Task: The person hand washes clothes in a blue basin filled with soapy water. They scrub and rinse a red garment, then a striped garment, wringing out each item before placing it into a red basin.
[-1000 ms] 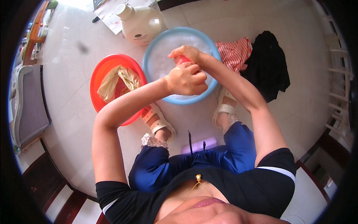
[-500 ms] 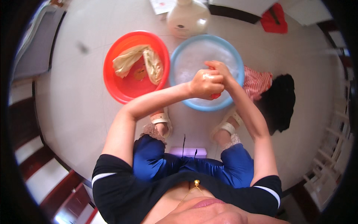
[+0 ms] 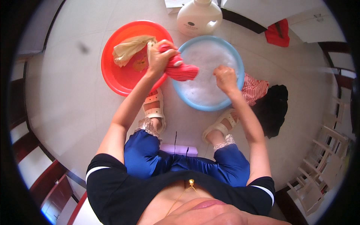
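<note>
- A pink-red ribbed garment [image 3: 185, 72] is gripped by the left hand [image 3: 160, 58], its fingers wrapped around the bunched upper part; the loose end is let hang toward the right.
- Under the left fingers, a red basin [image 3: 111, 73] is seen, with a cream cloth [image 3: 129, 49] laid inside, mostly to their left.
- The right hand [image 3: 226, 79] is held over a blue basin [image 3: 205, 108], apart from the garment; its fingers are curled inward, but whether they are pressed fully together, or on anything, cannot be told.
- White suds [image 3: 204, 56] are spread in the blue basin, to the left of and beyond the right fingers.
- A red-and-white striped cloth [image 3: 255, 89] is placed just right of the right fingers, with a black cloth [image 3: 273, 110] bunched farther out.
- Beyond both hands, a large cream bottle [image 3: 198, 18] is stood near the blue basin.
</note>
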Demonstrator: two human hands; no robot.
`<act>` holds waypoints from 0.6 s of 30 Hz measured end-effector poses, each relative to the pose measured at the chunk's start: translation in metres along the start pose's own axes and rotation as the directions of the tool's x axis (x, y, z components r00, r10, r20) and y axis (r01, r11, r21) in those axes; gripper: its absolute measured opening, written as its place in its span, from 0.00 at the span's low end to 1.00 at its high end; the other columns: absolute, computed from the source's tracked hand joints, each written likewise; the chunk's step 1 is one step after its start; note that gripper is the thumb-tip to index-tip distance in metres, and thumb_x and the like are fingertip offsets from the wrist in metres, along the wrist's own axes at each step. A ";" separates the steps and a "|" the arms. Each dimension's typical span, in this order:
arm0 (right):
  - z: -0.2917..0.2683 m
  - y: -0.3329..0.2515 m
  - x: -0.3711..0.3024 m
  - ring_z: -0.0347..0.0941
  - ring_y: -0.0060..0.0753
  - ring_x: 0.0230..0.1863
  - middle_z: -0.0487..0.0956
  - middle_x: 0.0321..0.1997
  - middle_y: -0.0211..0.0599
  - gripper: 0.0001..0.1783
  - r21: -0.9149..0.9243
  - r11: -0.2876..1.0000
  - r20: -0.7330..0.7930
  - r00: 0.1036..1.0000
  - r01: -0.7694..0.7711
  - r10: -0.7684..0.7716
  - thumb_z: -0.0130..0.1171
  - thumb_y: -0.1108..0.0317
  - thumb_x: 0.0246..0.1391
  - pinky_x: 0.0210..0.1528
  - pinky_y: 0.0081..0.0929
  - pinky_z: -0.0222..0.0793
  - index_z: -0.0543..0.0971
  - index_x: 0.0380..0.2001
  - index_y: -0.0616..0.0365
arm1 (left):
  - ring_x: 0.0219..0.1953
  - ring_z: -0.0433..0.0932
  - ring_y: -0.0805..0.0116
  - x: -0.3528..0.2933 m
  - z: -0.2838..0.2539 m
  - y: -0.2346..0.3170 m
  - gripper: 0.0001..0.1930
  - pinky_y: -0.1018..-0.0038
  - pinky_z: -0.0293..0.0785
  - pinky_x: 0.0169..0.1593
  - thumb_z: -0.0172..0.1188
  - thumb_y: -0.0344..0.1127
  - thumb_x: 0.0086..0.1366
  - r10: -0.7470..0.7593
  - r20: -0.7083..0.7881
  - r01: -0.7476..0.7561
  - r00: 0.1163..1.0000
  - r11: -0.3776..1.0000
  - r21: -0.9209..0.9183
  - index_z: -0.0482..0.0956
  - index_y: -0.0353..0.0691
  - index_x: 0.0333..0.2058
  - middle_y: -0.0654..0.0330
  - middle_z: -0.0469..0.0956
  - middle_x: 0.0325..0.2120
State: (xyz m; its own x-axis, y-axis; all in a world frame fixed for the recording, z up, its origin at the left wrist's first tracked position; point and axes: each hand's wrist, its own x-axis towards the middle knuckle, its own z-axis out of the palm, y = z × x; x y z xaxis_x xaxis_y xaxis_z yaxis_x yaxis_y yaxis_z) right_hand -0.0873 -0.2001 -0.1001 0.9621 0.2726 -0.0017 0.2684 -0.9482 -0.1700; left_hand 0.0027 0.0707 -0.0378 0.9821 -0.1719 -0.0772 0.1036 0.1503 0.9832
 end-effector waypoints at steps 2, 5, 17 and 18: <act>0.012 -0.020 -0.008 0.75 0.46 0.36 0.78 0.33 0.42 0.07 0.526 0.837 0.017 0.985 -0.153 0.169 0.52 0.69 0.46 0.37 0.39 0.71 0.80 0.27 0.54 | 0.26 0.76 0.73 0.007 -0.029 -0.005 0.03 0.78 0.74 0.32 0.59 0.22 0.51 0.062 -0.010 -0.061 0.998 0.991 0.122 0.76 0.34 0.26 0.60 0.76 0.24; 0.003 -0.030 -0.015 0.75 0.47 0.36 0.78 0.32 0.41 0.08 0.524 0.823 0.065 0.974 -0.218 0.216 0.52 0.68 0.47 0.37 0.41 0.71 0.80 0.27 0.54 | 0.29 0.75 0.75 0.012 -0.063 0.016 0.10 0.78 0.73 0.37 0.61 0.27 0.50 0.225 0.053 -0.203 0.973 0.721 0.663 0.79 0.37 0.34 0.61 0.79 0.27; -0.012 0.125 -0.079 0.70 0.51 0.50 0.74 0.47 0.47 0.16 0.286 0.833 0.013 0.871 -0.474 0.491 0.56 0.73 0.43 0.50 0.41 0.68 0.77 0.39 0.52 | 0.40 0.74 0.57 0.012 -0.126 -0.053 0.22 0.66 0.71 0.46 0.61 0.29 0.48 -0.133 0.241 -0.201 0.961 0.261 0.944 0.71 0.38 0.46 0.51 0.71 0.39; -0.012 0.133 -0.087 0.67 0.52 0.54 0.72 0.52 0.48 0.21 0.214 0.859 0.053 0.884 -0.465 0.465 0.57 0.74 0.41 0.53 0.41 0.67 0.76 0.44 0.51 | 0.44 0.72 0.55 0.013 -0.124 -0.053 0.22 0.64 0.69 0.49 0.61 0.30 0.50 -0.120 0.263 -0.228 0.957 0.243 0.943 0.71 0.39 0.46 0.51 0.71 0.40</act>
State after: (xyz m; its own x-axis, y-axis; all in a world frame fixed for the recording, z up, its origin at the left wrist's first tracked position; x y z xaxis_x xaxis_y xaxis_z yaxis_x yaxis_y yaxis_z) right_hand -0.1347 -0.3522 -0.1105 0.9724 -0.1916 -0.1333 -0.2274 -0.9062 -0.3565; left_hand 0.0294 0.1816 -0.1114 0.8864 -0.4385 -0.1483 -0.3476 -0.8421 0.4124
